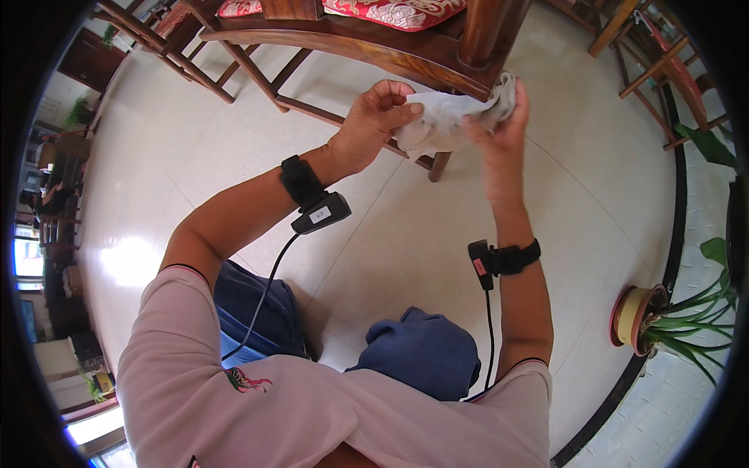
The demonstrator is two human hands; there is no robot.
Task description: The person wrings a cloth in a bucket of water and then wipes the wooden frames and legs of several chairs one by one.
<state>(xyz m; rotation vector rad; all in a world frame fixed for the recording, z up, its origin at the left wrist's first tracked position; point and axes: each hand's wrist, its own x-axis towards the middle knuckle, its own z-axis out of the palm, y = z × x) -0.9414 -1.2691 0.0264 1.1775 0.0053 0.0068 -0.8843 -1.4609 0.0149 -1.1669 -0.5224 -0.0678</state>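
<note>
Between my two hands a crumpled pale grey cloth [443, 123] is held up just below the seat corner of a dark brown wooden chair [367, 48]. My left hand [373, 125] pinches the cloth's left end between thumb and fingers. At the other end, my right hand [502, 129] grips the bunched part, its thumb in front and slightly blurred. The cloth overlaps the chair's corner and part of a leg behind it; whether it touches the wood I cannot tell.
A red patterned cushion [398, 11] lies on the chair. Another wooden chair [168, 48] stands at the far left, more wooden furniture [663, 70] at the far right. A potted plant [633, 318] is by the right wall. Cables [269, 292] run from my wrist straps.
</note>
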